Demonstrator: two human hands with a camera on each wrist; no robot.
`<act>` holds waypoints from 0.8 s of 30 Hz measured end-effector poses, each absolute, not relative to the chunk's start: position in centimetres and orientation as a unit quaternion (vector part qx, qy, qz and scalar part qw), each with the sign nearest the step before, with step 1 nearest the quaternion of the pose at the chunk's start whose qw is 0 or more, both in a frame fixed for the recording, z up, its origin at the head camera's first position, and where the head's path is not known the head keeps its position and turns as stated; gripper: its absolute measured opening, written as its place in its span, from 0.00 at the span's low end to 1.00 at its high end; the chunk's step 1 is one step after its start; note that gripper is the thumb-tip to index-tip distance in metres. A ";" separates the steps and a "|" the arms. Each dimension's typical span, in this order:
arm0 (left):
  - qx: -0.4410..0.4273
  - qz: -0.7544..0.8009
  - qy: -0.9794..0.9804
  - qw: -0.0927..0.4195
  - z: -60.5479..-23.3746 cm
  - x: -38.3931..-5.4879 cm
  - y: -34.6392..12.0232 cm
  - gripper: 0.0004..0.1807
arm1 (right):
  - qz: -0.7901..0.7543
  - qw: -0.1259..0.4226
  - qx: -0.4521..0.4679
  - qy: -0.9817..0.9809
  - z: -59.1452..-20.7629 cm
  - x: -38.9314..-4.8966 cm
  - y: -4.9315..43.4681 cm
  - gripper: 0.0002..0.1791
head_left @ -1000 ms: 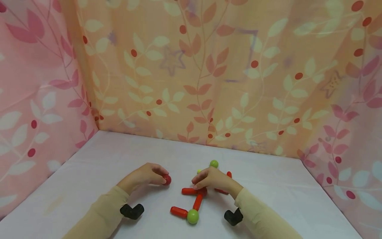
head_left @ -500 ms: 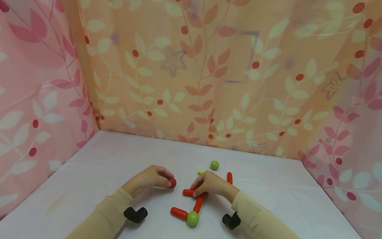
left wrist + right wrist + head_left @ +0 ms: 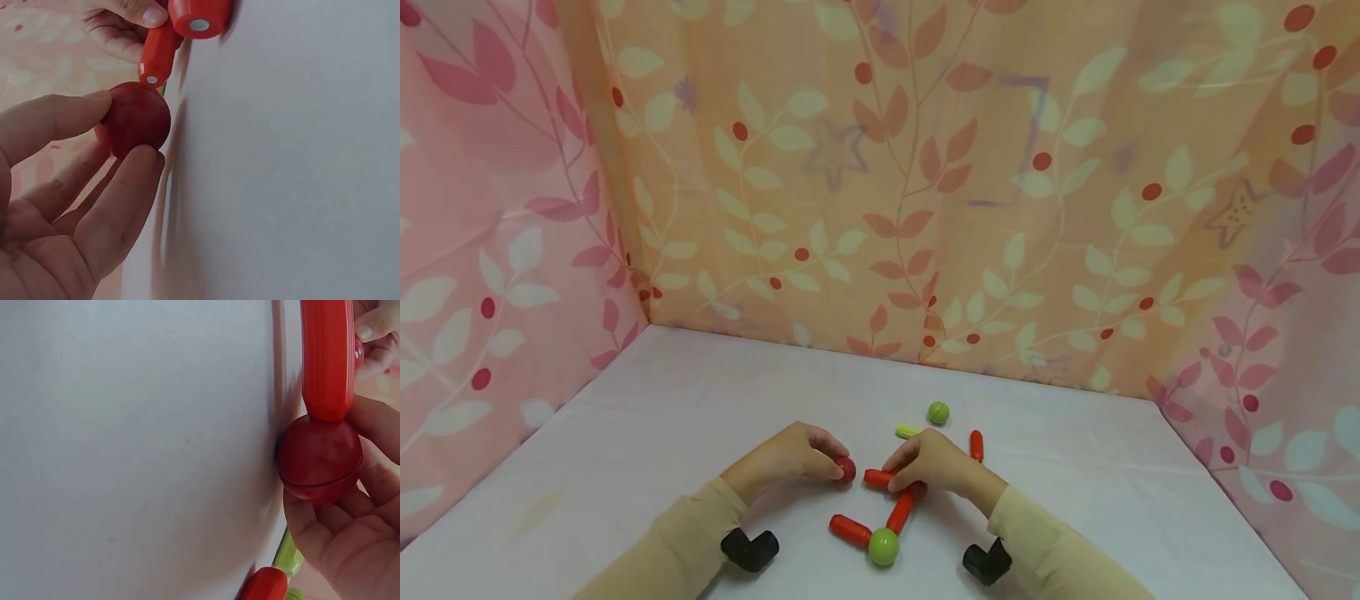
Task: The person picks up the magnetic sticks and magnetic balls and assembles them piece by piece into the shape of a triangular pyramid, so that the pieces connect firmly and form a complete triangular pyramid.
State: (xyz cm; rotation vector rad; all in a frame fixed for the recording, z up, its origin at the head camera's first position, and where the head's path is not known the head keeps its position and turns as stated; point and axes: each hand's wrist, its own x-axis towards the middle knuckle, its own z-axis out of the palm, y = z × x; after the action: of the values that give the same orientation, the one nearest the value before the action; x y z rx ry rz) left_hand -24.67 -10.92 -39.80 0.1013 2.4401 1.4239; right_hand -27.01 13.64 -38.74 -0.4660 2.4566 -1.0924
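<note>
1. Head view, hands. At lower centre, the left hand (image 3: pixel 792 457) pinches the free red ball (image 3: pixel 847 471) between thumb and fingers. To its right, the right hand (image 3: pixel 938 464) is curled over the assembly; its grip is largely covered here.
2. Head view, parts. The pointing rod (image 3: pixel 877 479) faces the free red ball across a narrow gap. Below, the middle rod (image 3: pixel 900 511) meets the front green ball (image 3: pixel 883 547), which also bears the front rod (image 3: pixel 848 530). Above the right hand, a loose green ball (image 3: pixel 938 412), yellow-green rod (image 3: pixel 907 432) and loose red rod (image 3: pixel 976 444) lie on the bench (image 3: pixel 700 383).
3. Head view, caution. Off-line contact could swing the pointing rod aside; a weak fingertip hold could let the free red ball roll off. Twisting the assembly may break a joint.
4. Left wrist view. The pointing rod's pale end disc (image 3: pixel 152 80), not discernible in the head view, appears at the ball's upper edge; this angle hides the gap.
5. Right wrist view. The right hand pinches the joined red ball (image 3: pixel 319 450), revealing its seam and a rod meeting its top.
</note>
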 end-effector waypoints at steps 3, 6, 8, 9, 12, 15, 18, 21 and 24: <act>0.038 0.500 0.850 0.160 -39.9 -24.7 -10.7 0.12 | -0.398 0.205 -0.163 0.879 -38.8 -27.0 13.7 0.09; 0.032 0.502 0.849 0.161 -40.0 -24.7 -10.5 0.12 | -0.401 0.203 -0.163 0.878 -38.9 -27.0 13.7 0.09; 0.030 0.500 0.851 0.160 -40.0 -24.7 -10.3 0.11 | -0.403 0.201 -0.162 0.878 -38.9 -26.9 13.8 0.09; 0.030 0.500 0.851 0.160 -40.0 -24.7 -10.3 0.11 | -0.404 0.201 -0.161 0.878 -38.9 -26.9 13.8 0.09; 0.034 0.495 0.853 0.161 -39.8 -24.8 -10.0 0.11 | -0.404 0.201 -0.155 0.879 -38.9 -27.0 13.8 0.10; 0.039 0.492 0.854 0.162 -39.7 -25.0 -9.6 0.11 | -0.403 0.200 -0.150 0.880 -39.0 -27.0 14.0 0.10; 0.041 0.490 0.856 0.162 -39.6 -25.2 -9.2 0.11 | -0.404 0.199 -0.149 0.880 -39.0 -27.1 14.1 0.10; 0.041 0.491 0.854 0.165 -39.6 -25.3 -9.1 0.11 | -0.409 0.202 -0.146 0.878 -39.0 -27.2 14.1 0.10; 0.046 0.495 0.851 0.168 -39.5 -25.4 -9.0 0.11 | -0.414 0.206 -0.142 0.875 -39.0 -27.2 14.2 0.10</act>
State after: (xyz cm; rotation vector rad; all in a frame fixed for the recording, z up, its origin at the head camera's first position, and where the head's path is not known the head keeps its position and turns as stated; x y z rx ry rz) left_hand -25.42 -8.99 -39.49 0.1305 2.4214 1.4065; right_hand -27.21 14.15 -38.99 -0.3944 2.4387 -1.1543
